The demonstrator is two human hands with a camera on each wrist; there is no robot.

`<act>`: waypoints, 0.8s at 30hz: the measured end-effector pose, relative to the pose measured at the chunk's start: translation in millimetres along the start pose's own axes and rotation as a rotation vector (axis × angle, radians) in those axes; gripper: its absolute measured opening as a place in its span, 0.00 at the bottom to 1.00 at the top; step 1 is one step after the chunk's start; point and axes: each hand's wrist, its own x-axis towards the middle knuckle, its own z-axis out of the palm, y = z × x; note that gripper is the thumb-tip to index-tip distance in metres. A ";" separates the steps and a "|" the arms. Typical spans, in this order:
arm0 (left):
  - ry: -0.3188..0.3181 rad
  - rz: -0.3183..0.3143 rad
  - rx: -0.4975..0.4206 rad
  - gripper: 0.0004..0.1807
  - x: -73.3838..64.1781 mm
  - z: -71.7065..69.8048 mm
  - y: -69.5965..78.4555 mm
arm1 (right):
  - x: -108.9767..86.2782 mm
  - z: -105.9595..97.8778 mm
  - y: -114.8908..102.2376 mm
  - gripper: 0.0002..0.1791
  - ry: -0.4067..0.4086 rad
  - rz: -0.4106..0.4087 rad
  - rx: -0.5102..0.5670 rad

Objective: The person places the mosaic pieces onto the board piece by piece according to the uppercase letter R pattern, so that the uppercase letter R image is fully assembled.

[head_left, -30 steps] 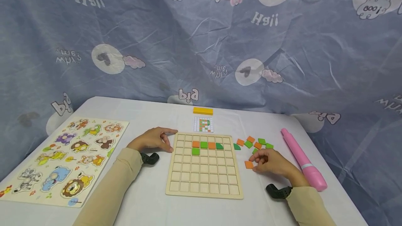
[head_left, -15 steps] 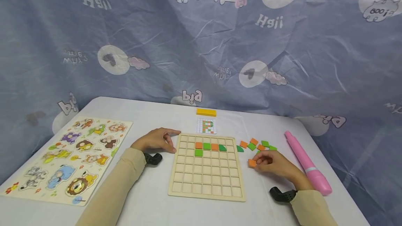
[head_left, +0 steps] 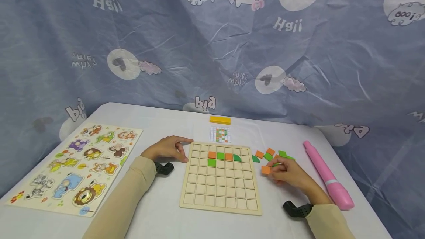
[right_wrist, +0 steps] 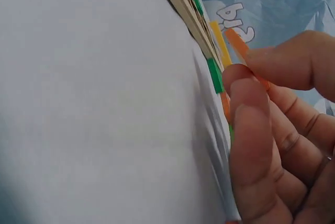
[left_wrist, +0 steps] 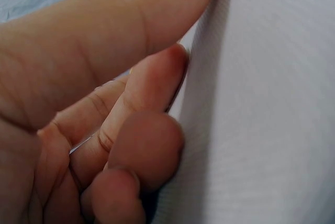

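Observation:
My right hand (head_left: pixel 292 174) pinches an orange square tile (head_left: pixel 266 170) between thumb and fingertips, right of the wooden grid board (head_left: pixel 220 183). In the right wrist view the tile (right_wrist: pixel 238 42) is seen nearly edge-on, raised off the white tabletop. Along the board's left edge my left hand (head_left: pixel 167 148) rests, its index finger reaching to the upper left corner and its thumb lower on the edge. In the upper part of the grid sit a row of orange and green tiles, ending in a dark green rounded piece (head_left: pixel 237 158), and a green square (head_left: pixel 211 162) beneath the row's left end.
Loose orange and green tiles (head_left: pixel 268 156) lie beyond my right hand, with a dark green rounded piece (head_left: pixel 255 159) near the board. Behind the board are a pattern card (head_left: pixel 220 134) and a yellow block (head_left: pixel 220 120). An animal puzzle (head_left: pixel 76 165) lies left, a pink tube (head_left: pixel 327 174) right.
My right hand has lifted the orange tile from the tabletop, tilting it up on the way. The left hand stays at the board's edge. The head view has shifted slightly.

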 end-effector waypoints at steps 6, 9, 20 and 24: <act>0.001 0.005 -0.008 0.49 -0.3 1.2 2.2 | 2.8 11.3 -7.7 0.20 -0.011 0.007 0.017; 0.002 0.004 -0.015 0.49 -1.1 1.6 2.4 | 6.5 18.0 -10.2 0.20 -0.015 0.000 0.020; 0.004 0.002 -0.024 0.50 -1.7 0.4 2.6 | 25.7 41.3 -34.3 0.19 -0.061 -0.003 0.034; 0.003 -0.004 -0.032 0.50 -1.1 0.4 2.5 | 34.9 50.3 -41.2 0.18 -0.078 -0.009 0.034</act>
